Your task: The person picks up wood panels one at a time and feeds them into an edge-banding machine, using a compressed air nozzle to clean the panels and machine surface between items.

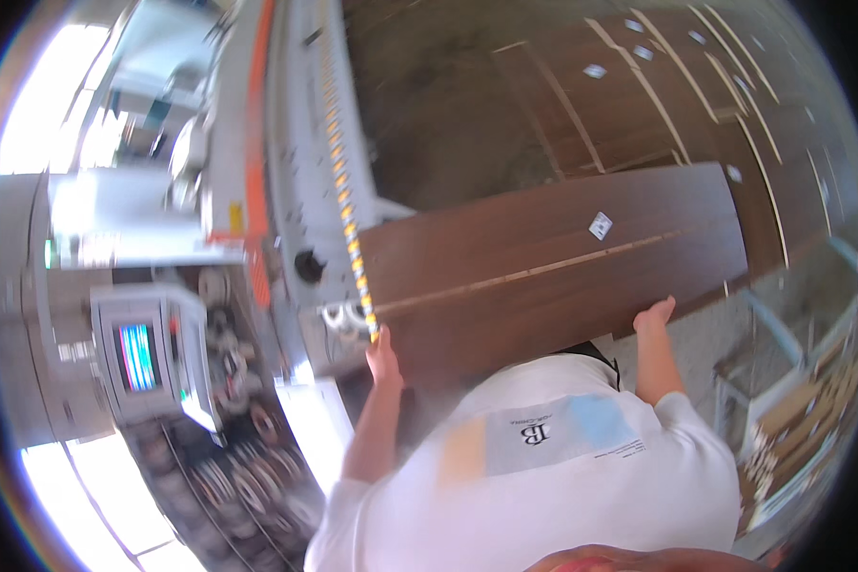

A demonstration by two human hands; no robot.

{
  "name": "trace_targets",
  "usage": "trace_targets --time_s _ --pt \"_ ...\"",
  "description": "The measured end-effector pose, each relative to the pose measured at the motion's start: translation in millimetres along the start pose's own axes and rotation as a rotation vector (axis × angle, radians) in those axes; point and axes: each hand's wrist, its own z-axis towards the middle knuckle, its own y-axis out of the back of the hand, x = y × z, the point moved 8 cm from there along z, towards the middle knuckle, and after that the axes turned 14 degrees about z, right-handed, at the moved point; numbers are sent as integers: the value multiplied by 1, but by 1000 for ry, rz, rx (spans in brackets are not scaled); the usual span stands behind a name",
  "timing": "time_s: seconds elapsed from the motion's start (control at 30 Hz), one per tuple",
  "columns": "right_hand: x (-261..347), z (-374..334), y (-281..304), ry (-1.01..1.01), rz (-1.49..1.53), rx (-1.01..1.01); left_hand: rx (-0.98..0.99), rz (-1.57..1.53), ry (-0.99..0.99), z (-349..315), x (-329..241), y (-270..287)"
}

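Note:
Two long dark-brown wood panels lie in front of me. A pale edge strip runs between the far panel, which bears a white label, and the near panel. My left hand grips the near panel at its left end, close beside the yellow-and-black roller strip of the machine. Toward the right end, my right hand holds the near edge of the same panel, thumb on top. The panel hides most of the fingers of both hands.
A long machine bed with an orange rail stands at the left. Near it are a control screen and a rack of edging rolls. More brown panels lie at the far right, and stacked strips sit at the lower right.

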Motion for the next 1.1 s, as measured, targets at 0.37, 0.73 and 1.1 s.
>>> trace_targets --time_s 0.37,0.73,1.1 --pt "-149 -111 -18 -182 -284 149 -265 283 -7 118 105 164" --pt "-229 -178 29 -494 -701 220 -682 929 -513 138 37 209" --pt "-93 -55 -26 28 -715 223 -632 802 -674 138 19 204"
